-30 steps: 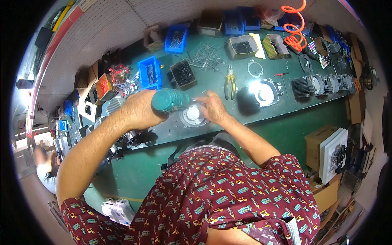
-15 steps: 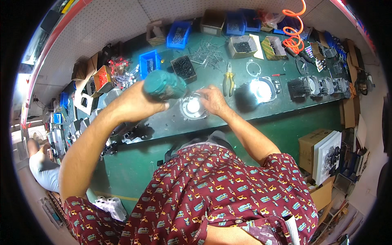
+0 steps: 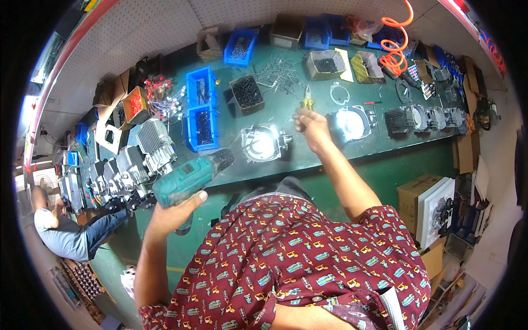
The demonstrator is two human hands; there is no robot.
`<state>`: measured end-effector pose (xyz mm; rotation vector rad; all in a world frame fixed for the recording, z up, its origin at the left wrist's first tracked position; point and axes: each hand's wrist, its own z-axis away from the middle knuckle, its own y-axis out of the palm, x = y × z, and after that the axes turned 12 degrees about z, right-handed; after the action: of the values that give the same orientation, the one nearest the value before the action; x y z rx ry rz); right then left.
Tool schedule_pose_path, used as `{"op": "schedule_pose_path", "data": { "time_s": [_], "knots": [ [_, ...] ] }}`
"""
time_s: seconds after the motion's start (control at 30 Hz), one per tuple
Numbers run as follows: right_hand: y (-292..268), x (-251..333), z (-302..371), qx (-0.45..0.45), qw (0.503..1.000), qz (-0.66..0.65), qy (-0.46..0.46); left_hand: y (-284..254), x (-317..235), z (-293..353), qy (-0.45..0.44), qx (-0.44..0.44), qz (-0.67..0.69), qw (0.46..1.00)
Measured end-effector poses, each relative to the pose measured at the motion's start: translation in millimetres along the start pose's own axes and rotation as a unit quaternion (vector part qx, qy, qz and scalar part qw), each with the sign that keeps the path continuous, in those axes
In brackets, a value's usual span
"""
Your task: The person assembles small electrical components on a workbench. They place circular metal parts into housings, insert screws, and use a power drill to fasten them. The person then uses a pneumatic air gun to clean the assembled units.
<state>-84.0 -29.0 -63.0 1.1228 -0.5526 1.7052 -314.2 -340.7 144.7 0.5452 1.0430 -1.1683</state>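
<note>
A long green bench [image 3: 385,148] runs across the view, crowded with parts. At its left end stand grey finned engine blocks [image 3: 144,149], packed close together. Nearer the back edge sit two blue bins [image 3: 201,113] of dark small hardware, one behind the other, and just right of them a black tray of screws [image 3: 247,93]. Loose nails or pins [image 3: 280,69] lie scattered behind that tray. Toward the right end stand more finned cylinders [image 3: 421,117], with an orange coiled air hose [image 3: 394,47] hanging above them.

A teal cordless drill [image 3: 190,179] is held at the front edge of the bench, its chuck pointing right toward a shiny metal engine cover [image 3: 264,144] that lies flat on the bench. The left hand [image 3: 175,212] is wrapped tight around the drill's grip, fingers closed on it, thumb up along the body. A second bright cover [image 3: 352,124] lies just right of the first.

The right hand [image 3: 311,127] is raised between the two covers, fingers curled together; whether it pinches anything I cannot tell. Yellow-handled pliers [image 3: 307,102] lie on the bench just behind it.

At far left, another person in a grey shirt [image 3: 58,234] sits low beside the bench.
</note>
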Motion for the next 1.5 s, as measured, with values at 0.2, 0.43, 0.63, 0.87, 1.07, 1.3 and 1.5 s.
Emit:
{"op": "schedule_pose_path", "data": {
  "time_s": [0.2,0.43,0.63,0.87,1.07,1.3,1.5],
  "knots": [
    [19,30,59,0.106,0.993,-0.011,0.047,5,39,13,0.051,-0.036,0.052,0.997],
    [54,17,74,0.154,0.984,-0.05,0.073,4,57,17,0.022,-0.044,0.116,0.992],
    [62,31,86,0.151,0.986,-0.024,0.066,-2,66,20,0.03,-0.053,0.153,0.986],
    [72,30,89,0.131,0.99,0.007,0.049,-8,73,21,0.037,-0.032,0.202,0.978],
    [79,27,96,0.141,0.983,-0.103,0.062,-17,88,21,0.034,-0.02,0.223,0.974],
    [80,32,97,0.16,0.98,-0.071,0.091,-17,95,24,0.022,-0.018,0.235,0.972],
    [75,39,79,0.307,0.936,-0.095,0.143,-3,90,39,0.092,-0.085,0.129,0.984]
  ]
}}
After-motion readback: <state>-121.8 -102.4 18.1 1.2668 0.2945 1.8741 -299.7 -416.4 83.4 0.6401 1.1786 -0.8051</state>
